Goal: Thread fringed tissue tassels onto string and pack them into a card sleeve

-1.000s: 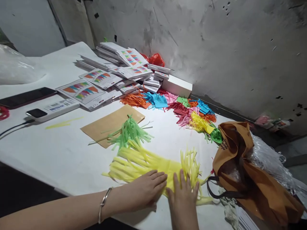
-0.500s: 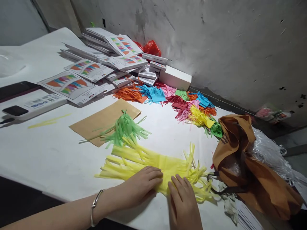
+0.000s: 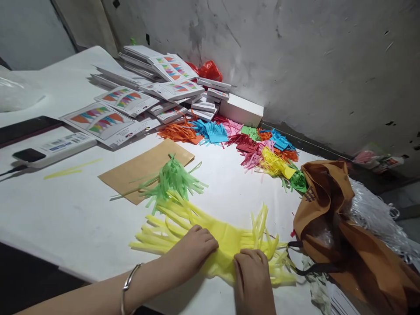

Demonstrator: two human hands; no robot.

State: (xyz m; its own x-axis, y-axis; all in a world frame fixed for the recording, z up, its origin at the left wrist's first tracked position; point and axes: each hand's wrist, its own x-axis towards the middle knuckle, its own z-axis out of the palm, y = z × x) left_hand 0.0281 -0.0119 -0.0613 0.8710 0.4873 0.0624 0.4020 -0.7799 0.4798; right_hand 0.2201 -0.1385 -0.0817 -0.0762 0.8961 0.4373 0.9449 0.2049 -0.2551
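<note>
A yellow tissue-paper sheet [image 3: 226, 235] lies in front of me, its two ends cut into long fringes and its middle uncut. My left hand [image 3: 196, 247], with a silver bangle at the wrist, grips the sheet left of the middle, fingers curled over it. To the right, my right hand [image 3: 252, 273] pinches the near part of the sheet with bent fingers. Both thumbs are hidden. Between the hands the paper bulges and creases. Just beyond the sheet's left end sits a green fringed tissue tassel [image 3: 173, 177], partly on a brown paper envelope [image 3: 131, 173].
Folded tassels [image 3: 244, 142] in several colours line the back of the white table [image 3: 82, 218]. Printed packets [image 3: 131, 100] are stacked behind, near a white box [image 3: 241, 108]. A phone [image 3: 29, 129] lies left. A brown bag [image 3: 323, 210] stands right, by clear plastic [image 3: 374, 216].
My fingers have curled from lying flatter on the yellow sheet to gripping it. The sheet's middle has bunched up and its near edge bulges. The view has shifted slightly.
</note>
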